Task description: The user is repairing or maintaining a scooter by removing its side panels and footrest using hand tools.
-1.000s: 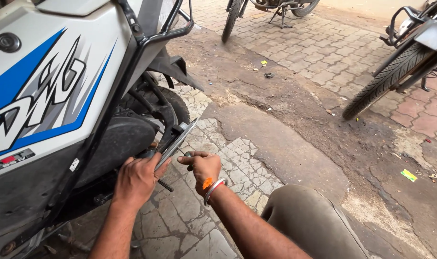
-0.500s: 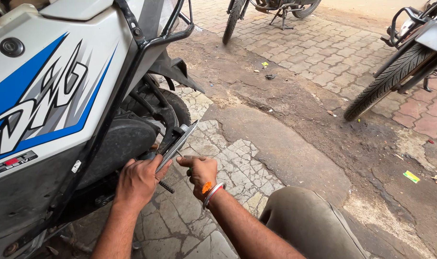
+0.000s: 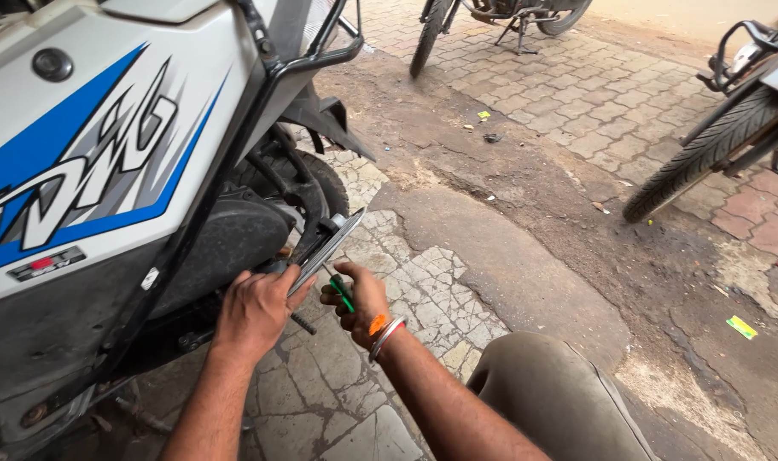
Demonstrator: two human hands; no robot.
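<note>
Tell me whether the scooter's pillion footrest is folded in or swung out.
Swung out: the metal footrest angles away from the scooter body, with the left hand on it.

Soft, even daylight fills the view; nothing throws a hard-edged shadow; the brightest ground lies toward one o'clock, where the paving [image 3: 576,94] looks pale and slightly washed out; the white scooter panel [image 3: 107,145] at ten o'clock glows without harsh glare; deep shade pools beneath it toward eight o'clock, hiding detail around the underside; the left hand [image 3: 254,312] and right hand [image 3: 361,300] near six o'clock are well lit and sharp; straight lines bow a little at the edges, as the tyre [image 3: 705,154] at three o'clock shows; no motion blur is evident.
</note>
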